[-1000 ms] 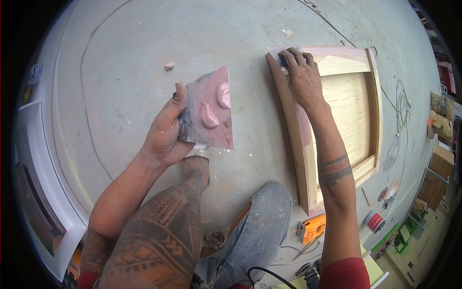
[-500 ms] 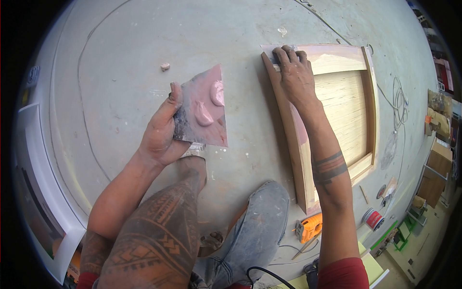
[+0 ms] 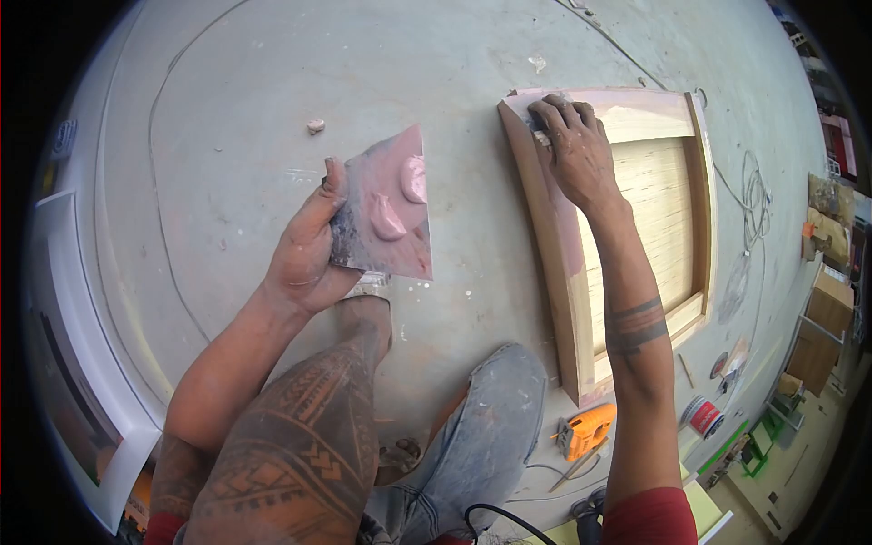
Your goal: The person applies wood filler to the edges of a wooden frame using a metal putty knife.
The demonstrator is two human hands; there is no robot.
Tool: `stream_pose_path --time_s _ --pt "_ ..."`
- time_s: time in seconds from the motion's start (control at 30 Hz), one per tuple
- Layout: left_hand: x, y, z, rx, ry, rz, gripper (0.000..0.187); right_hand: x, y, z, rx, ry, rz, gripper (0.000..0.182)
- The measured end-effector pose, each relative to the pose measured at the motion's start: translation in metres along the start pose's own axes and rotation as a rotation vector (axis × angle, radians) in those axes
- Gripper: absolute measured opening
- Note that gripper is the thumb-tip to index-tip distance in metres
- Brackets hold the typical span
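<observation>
Left hand (image 3: 304, 250) grips board (image 3: 374, 177) edge; right hand (image 3: 584, 156) at frame (image 3: 565, 245) corner, grip unclear; floor (image 3: 477, 209) between.

Place: a workshop, the kind where people work with wood.
Floor (image 3: 454, 54): hard and grey, with white spots and smudges.
Wooden frame (image 3: 565, 309): big, lying on the floor, with pink smears on its bare wood.
Pink paste (image 3: 388, 220): thick, soft blobs on a flat plate (image 3: 365, 202).
Power tool (image 3: 589, 429): orange, on the floor near the frame.
Can (image 3: 705, 418): red and white, nearby.
Cord (image 3: 627, 52): long and dark, across the floor.
Far side: brown boards or boxes (image 3: 814, 343); too blurry to be sure.
</observation>
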State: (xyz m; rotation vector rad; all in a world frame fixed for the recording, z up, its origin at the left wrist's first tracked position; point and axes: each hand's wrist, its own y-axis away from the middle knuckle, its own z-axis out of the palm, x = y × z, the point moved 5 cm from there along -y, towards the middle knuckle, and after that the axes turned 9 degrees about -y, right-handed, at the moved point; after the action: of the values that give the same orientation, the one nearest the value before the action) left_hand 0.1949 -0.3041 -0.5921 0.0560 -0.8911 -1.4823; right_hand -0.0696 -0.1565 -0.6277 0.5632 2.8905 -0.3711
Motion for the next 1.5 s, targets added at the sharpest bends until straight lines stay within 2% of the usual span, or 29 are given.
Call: stream_pose_path --time_s 0.13,0.33,0.93,1.13,1.33,1.5 --pt "0.003 0.001 0.002 0.057 -0.038 0.013 0.060 -0.002 -0.003 0.000 0.040 -0.022 -0.004 0.041" --pt "0.001 -0.001 0.000 0.004 -0.039 0.013 0.060 0.003 -0.004 0.009 0.017 0.001 -0.004 0.042" --pt "0.001 0.001 0.004 0.046 -0.018 0.010 0.059 0.001 -0.006 0.016 0.029 -0.020 0.003 0.038" --pt "0.002 -0.001 0.003 -0.009 -0.018 0.026 0.060 -0.001 -0.002 0.008 -0.020 -0.031 0.031 0.037" --pt "0.003 0.000 0.004 0.021 -0.021 0.020 0.061 -0.004 0.009 -0.012 -0.092 -0.005 0.019 0.041" --pt "0.001 -0.001 0.005 0.024 -0.013 0.014 0.061 -0.003 0.005 -0.005 0.014 -0.021 0.012 0.043"
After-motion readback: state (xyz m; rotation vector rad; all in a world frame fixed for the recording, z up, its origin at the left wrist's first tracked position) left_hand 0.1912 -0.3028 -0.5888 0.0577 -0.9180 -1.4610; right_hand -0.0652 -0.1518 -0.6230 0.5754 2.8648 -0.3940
